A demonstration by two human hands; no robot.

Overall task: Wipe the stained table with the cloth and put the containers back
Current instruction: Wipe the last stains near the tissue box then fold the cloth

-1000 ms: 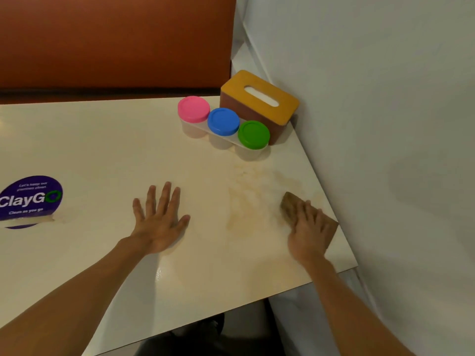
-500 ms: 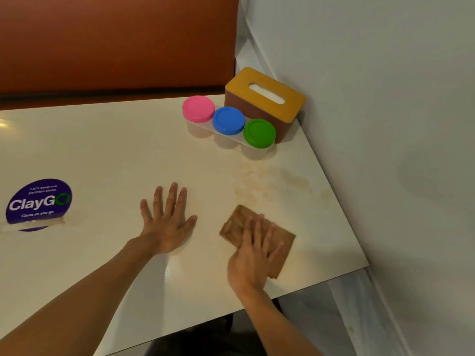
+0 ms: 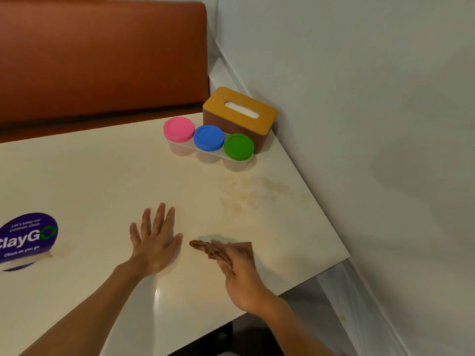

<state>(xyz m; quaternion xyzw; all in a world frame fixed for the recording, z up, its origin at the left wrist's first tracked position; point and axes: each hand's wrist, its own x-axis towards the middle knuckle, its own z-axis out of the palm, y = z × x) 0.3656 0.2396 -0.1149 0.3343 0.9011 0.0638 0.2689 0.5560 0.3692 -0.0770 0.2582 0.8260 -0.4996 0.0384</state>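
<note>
A brown cloth (image 3: 203, 246) lies bunched on the cream table (image 3: 90, 176), and my right hand (image 3: 239, 276) presses on it with flat fingers, covering most of it. My left hand (image 3: 154, 240) rests flat on the table just left of the cloth, fingers spread. Faint brown stains (image 3: 246, 191) mark the table between the cloth and the containers. A clear rack holds three containers with a pink lid (image 3: 179, 129), a blue lid (image 3: 208, 137) and a green lid (image 3: 238, 146). It stands at the far right, against a brown tissue box with a yellow top (image 3: 240, 113).
A purple ClayGo sticker (image 3: 27, 240) sits at the table's left. An orange-brown bench back (image 3: 102, 55) runs behind the table. A grey wall (image 3: 359, 124) borders the table's right edge, and the near edge drops off close to my right wrist.
My right hand has swept the cloth leftward from the table's right edge towards my left hand, and the cloth is now bunched up. My left hand has stayed flat in place.
</note>
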